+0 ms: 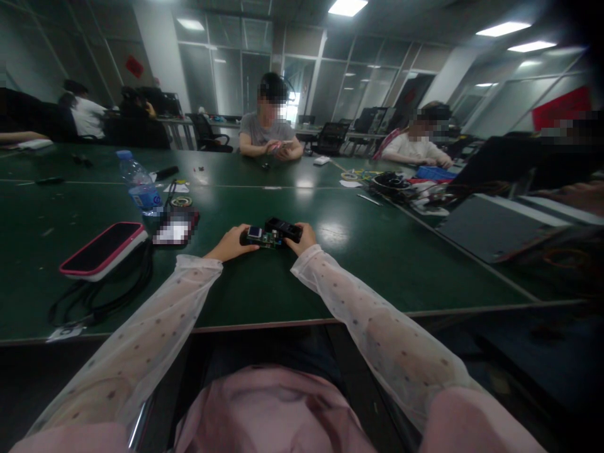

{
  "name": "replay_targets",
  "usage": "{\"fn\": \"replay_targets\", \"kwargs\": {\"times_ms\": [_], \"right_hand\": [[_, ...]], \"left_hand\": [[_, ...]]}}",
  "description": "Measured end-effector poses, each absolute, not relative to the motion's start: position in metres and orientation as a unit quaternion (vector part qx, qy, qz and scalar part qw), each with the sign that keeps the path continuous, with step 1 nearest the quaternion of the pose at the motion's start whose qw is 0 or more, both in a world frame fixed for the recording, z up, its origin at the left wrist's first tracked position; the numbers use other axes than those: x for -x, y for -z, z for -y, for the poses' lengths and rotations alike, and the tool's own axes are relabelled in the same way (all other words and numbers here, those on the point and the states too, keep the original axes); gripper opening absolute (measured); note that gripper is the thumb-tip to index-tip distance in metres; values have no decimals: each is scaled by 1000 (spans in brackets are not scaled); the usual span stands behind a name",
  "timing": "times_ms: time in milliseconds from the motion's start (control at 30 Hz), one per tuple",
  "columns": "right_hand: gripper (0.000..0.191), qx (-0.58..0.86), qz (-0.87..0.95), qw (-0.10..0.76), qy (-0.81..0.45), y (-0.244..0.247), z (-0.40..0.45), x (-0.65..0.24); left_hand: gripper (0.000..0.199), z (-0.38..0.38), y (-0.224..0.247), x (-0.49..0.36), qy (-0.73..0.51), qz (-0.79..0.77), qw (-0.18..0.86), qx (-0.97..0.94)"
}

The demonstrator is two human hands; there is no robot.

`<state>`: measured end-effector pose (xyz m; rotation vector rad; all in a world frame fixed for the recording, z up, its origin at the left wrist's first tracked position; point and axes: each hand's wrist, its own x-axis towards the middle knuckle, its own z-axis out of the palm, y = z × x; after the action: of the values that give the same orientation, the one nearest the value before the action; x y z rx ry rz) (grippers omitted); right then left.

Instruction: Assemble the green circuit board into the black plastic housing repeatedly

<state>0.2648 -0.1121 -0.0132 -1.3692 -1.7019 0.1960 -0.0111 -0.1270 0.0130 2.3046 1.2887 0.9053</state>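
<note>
Just above the green table point(264, 289), my left hand point(233, 244) grips the left end of a small green circuit board point(268, 239). A little square screen point(255, 232) sits at that end of the board. My right hand point(302, 239) is closed on a black plastic housing point(282, 228), held close against the board's right side. Whether board and housing are joined by wires or touch directly, I cannot tell. Sheer dotted sleeves cover both my forearms.
To the left lie a pink-rimmed device point(104, 250) with black cables, a phone point(177, 226) and a water bottle point(140, 185). Tangled cables point(391, 182) and a grey metal case point(500, 223) are at the right. A person point(270, 126) sits opposite; others sit farther off.
</note>
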Motion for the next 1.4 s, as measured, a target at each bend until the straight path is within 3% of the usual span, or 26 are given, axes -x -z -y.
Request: {"fn": "replay_targets", "kwargs": {"times_ms": [667,967,1400], "right_hand": [[60,556,704,438,-60,8,116,-260],[49,566,700,431,-62,8,117,-260],[48,559,698,440,-80,7,116,-261]], "left_hand": [[62,129,-15,9,-308,-460,158,-818],[59,130,-16,9,-303,-461,157,-819],[60,131,-17,8,-312,-458,165,-816]]}}
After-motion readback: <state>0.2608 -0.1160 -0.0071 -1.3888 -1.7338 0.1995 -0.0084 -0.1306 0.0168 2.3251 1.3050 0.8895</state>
